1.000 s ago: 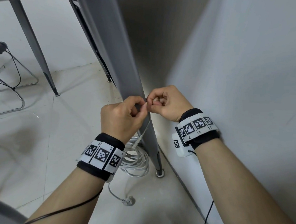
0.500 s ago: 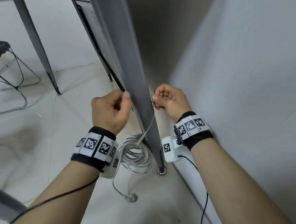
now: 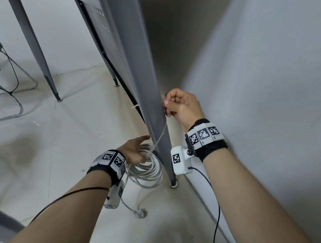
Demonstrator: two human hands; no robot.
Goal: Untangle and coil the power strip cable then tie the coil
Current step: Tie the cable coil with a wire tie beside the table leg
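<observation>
Coiled white cable lies on the floor just below centre of frame, at the foot of the grey desk leg, touching or nearly touching its left side. Several loops stacked in a rough ring. A loose end runs from the coil toward the lower centre and ends in the plug, flat on the floor.

L hand, centre of frame, sits over the upper-left edge of the coil. Its fingers look loosely extended, thumb stretched toward the leg; whether the fingertips touch the loops under the palm can't be told.

R hand, right of centre and above the coil, is held close against the right side of the leg. Fingers curled, thumb and forefinger pinching a thin white tie. The tie drops down along the front of the leg to the top of the coil. A short pale end sticks out on the leg's left side at about the height of the R hand.

No brand or readable text anywhere. Both wrists carry black bands with black-and-white square marker tags, pattern only, plus white sensor boxes w/ the same kind of marker.
</observation>
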